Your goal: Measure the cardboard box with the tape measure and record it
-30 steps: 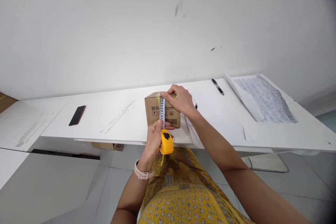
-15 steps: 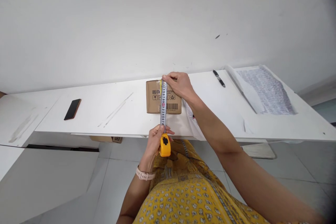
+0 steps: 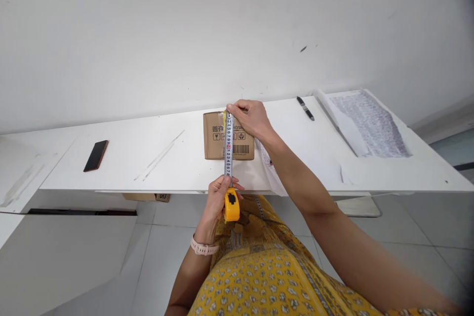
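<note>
A small brown cardboard box with printed symbols and a barcode sits on the white table. My left hand is closed round a yellow tape measure just off the table's near edge. Its blade runs up over the box's top. My right hand pinches the blade's end at the box's far edge.
A dark phone lies at the table's left. A black pen and a printed sheet lie at the right, with paper under my right forearm. Another cardboard box shows under the table. A white wall stands behind.
My left hand has drawn the tape case back from the box's front toward me, so more blade is out. My right hand stays pinched on the blade's end at the box's far edge.
</note>
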Tool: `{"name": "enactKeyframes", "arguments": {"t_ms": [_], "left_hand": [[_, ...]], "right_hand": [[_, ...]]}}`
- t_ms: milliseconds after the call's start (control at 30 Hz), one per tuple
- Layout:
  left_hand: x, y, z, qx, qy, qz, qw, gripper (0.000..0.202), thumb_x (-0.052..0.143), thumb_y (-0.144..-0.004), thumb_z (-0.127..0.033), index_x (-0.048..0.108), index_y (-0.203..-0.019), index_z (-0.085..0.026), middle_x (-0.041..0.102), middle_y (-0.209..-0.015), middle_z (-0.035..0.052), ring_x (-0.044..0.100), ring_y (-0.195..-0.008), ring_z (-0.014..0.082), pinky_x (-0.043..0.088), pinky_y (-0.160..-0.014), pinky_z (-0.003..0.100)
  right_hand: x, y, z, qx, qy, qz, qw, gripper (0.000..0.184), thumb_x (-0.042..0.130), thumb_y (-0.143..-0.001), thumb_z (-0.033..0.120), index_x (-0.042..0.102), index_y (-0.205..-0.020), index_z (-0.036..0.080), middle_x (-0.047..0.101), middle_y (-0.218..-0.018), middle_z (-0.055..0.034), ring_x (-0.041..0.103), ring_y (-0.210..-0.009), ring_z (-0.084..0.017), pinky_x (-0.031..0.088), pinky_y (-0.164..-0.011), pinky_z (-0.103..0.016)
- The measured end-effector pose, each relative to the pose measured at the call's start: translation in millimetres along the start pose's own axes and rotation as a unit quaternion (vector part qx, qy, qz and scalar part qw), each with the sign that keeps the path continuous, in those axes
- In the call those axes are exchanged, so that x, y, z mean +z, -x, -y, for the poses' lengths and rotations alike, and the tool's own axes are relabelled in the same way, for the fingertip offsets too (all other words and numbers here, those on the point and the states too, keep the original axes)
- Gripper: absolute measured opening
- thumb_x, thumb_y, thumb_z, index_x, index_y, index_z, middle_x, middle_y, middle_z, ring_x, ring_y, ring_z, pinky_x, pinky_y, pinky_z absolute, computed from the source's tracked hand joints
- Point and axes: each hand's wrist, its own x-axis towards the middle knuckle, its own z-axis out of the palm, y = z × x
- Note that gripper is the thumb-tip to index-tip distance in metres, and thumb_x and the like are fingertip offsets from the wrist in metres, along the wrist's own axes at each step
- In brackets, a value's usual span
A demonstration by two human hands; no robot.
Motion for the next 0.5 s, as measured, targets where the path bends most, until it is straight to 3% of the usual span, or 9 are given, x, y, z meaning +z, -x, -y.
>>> {"name": "enactKeyframes", "arguments": {"t_ms": [200,333,400,500], "left_hand": [[1.8,4,-3,0.009,-0.007,-0.016,1.000,0.050,0.078,-0.072,-0.063,0.066,-0.082,-0.015,0.073,-0.070,0.0055,0.063,-0.049,0.0148,0.046,-0.048,0.025],[-10.7,31,-14,0.052,0.025,-0.064,0.996,0.044,0.080,-0.073,-0.058,0.063,-0.074,-0.017,0.072,-0.068,0.0036,0.062,-0.051,0.0130,0.048,-0.049,0.023],[-21.2,49,-21,0.077,0.041,-0.094,0.992,0.042,0.081,-0.072,-0.056,0.063,-0.075,-0.018,0.071,-0.068,0.0020,0.063,-0.053,0.0134,0.050,-0.051,0.023],[-31.6,68,-27,0.101,0.044,-0.113,0.987,0.036,0.079,-0.077,-0.052,0.064,-0.078,-0.020,0.071,-0.068,0.0005,0.063,-0.056,0.0138,0.052,-0.056,0.024]], "right_hand": [[0,0,1,-0.003,0.010,-0.014,1.000,0.055,0.045,-0.095,0.065,0.065,-0.070,0.020,0.068,-0.075,-0.0042,0.059,-0.073,-0.019,0.041,-0.068,-0.032],[6,15,6,-0.010,0.059,-0.066,0.996,0.062,0.028,-0.101,0.063,0.068,-0.078,0.022,0.072,-0.086,-0.0076,0.063,-0.088,-0.024,0.045,-0.081,-0.038],[16,32,7,-0.049,0.098,-0.073,0.991,0.057,0.029,-0.102,0.058,0.069,-0.081,0.023,0.073,-0.088,-0.0087,0.062,-0.093,-0.025,0.046,-0.087,-0.041],[41,62,5,-0.147,0.117,-0.016,0.982,0.042,0.039,-0.102,0.048,0.071,-0.090,0.024,0.074,-0.103,-0.0093,0.062,-0.101,-0.025,0.045,-0.095,-0.044]]}}
